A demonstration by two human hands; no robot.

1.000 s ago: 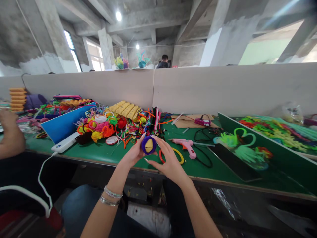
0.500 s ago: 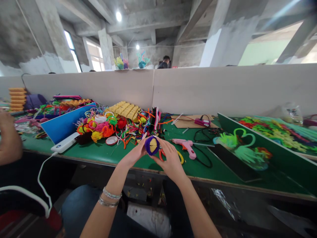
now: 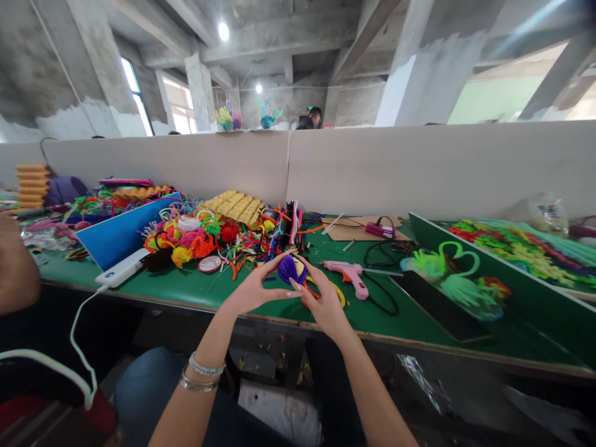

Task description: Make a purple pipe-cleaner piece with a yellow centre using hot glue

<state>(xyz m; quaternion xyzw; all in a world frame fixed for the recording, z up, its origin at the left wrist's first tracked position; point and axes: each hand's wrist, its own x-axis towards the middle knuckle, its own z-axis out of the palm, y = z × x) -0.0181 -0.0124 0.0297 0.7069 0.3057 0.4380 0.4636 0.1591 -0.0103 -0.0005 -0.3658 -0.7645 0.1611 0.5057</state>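
Note:
A fuzzy purple pipe-cleaner ball [image 3: 291,269] with a bit of yellow inside is held between both hands above the front of the green table [image 3: 186,287]. My left hand [image 3: 254,288] grips it from the left, fingers curled around it. My right hand [image 3: 322,297] pinches it from the right with thumb and fingertips. Two silver bracelets sit on my left wrist. A yellow and red ring [image 3: 336,290] lies on the table just behind my right hand.
A pink glue gun [image 3: 350,274] with a black cord lies right of my hands. A pile of coloured pipe cleaners [image 3: 223,239] and a blue board [image 3: 121,234] fill the left. A green board with a green swan [image 3: 447,273] stands right. Another person's arm [image 3: 16,267] shows far left.
Both hands moved slightly right and away from me with the ball. The ball turned, so its yellow face is now mostly hidden and purple fuzz shows.

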